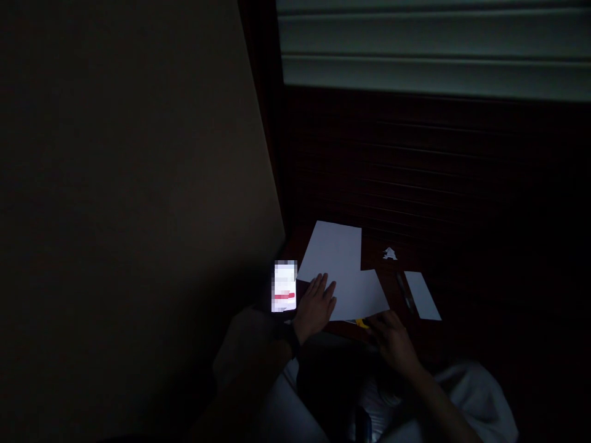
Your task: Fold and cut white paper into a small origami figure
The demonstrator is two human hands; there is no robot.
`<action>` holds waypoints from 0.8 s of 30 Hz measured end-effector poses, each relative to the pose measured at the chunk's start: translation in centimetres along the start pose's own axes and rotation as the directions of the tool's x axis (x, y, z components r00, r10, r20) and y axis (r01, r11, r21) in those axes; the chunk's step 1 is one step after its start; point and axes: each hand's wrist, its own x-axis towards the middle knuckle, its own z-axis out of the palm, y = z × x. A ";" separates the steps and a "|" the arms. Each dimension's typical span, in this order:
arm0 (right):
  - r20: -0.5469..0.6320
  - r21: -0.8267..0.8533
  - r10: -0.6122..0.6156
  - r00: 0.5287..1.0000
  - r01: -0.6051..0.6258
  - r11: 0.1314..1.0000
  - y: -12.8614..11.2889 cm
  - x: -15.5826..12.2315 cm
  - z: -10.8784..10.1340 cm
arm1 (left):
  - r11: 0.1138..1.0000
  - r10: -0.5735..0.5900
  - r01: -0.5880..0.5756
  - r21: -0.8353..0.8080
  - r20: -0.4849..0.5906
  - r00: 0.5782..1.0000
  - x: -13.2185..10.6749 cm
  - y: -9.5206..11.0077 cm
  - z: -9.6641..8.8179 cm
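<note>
My left hand [314,309] lies flat with its fingers stretched out on a large white sheet of paper [340,252], near the sheet's left and front edges. The sheet has an L-like outline, with a step on its right side. My right hand [392,335] is closed at the sheet's front right corner, around a tool with a yellow part [361,322]. A thin pale strip shows left of the yellow part, along the paper's front edge. Darkness and the fingers hide the rest of the tool, so its exact kind is unclear.
A lit phone screen [284,286] glows left of the paper. On the dark table [309,237] lie a pen-like object [406,292], a narrow white paper piece [422,295] and a small crumpled scrap [390,253]. A wall [184,154] rises at left; slatted panels stand behind.
</note>
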 end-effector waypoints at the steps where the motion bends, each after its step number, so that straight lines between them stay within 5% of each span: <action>1: -0.002 0.001 0.003 1.000 -0.003 1.000 0.1 -0.1 0.0 | 1.000 -0.003 0.003 -0.005 0.000 1.000 0.1 0.2 0.1; 24: 0.001 -0.040 -0.057 0.998 0.057 0.998 -2.2 1.9 0.1 | 1.000 0.006 -0.006 -0.021 -0.001 1.000 0.4 0.9 0.9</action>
